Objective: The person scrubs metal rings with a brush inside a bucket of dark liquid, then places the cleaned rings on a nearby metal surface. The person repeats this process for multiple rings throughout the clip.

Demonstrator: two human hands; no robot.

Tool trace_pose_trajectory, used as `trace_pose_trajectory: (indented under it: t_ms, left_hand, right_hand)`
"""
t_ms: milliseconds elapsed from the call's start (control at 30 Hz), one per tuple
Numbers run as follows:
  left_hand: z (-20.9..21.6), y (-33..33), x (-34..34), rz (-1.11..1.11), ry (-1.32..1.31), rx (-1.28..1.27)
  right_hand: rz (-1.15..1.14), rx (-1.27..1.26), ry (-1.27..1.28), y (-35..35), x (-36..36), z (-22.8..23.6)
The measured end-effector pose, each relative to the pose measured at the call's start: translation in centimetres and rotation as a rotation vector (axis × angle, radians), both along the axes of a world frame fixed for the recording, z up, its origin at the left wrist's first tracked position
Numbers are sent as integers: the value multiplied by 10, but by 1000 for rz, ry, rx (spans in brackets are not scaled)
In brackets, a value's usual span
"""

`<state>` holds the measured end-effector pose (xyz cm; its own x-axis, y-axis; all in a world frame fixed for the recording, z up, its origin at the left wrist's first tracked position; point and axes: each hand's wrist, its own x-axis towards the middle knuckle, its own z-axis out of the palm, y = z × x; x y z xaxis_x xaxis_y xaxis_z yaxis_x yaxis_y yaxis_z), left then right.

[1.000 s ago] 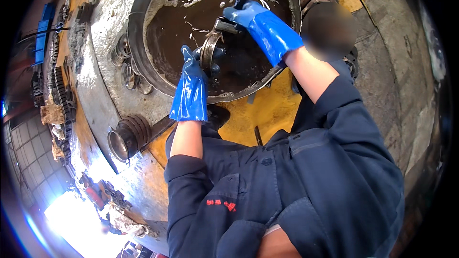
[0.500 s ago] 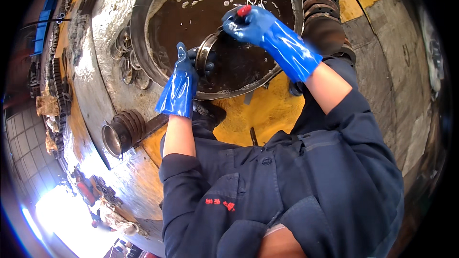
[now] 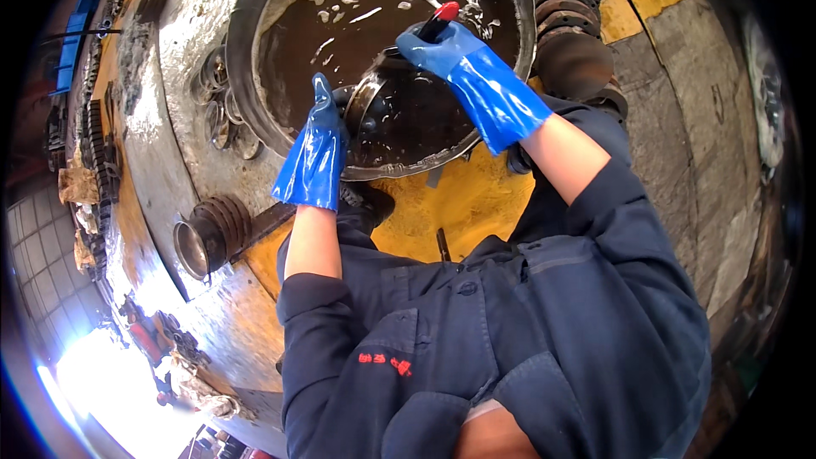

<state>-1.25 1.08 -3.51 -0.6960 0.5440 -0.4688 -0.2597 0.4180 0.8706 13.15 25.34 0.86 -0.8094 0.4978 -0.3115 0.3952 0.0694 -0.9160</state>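
The floor (image 3: 476, 195), yellow in places and grey in others, spreads below and to both sides of the two hands. Next in size is the person in dark work clothes (image 3: 459, 314), whose bare forearms reach up to the hands. A big round tub (image 3: 241, 55) lies beneath both hands, its dark liquid (image 3: 302, 76) showing between and beyond them. Right of the right hand, a row of dark discs (image 3: 571, 59) leans along the tub's outer side. Down and left of the left hand, a ribbed metal tube (image 3: 208, 242) lies with its round mouth showing; nearer, just left of that hand, loose thin rings (image 3: 228, 119) rest beside the tub. The hands, in long blue gloves, are apart. The left hand (image 3: 323, 123) grips a metal ring (image 3: 367, 95) by its left side, thumb up, most fingers hidden; the ring is tilted over the liquid, between the hands. The right hand (image 3: 432, 51) is closed around a black tool handle with a red end (image 3: 447, 11); whether the tool touches the ring's top I cannot tell. White foam flecks (image 3: 365, 14) float beyond the hands.
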Motion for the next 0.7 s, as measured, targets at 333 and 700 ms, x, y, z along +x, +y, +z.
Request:
trace_pose_trajectory:
  t_ms: [333,700]
  left_hand:
    - [-2,-6,0,-25,48,-41]
    - [6,-3,0,-103,103,-104]
  right_hand:
    - [312,148,305,-42,8,34]
    - [-59,-34,-89,-16,-9,-23]
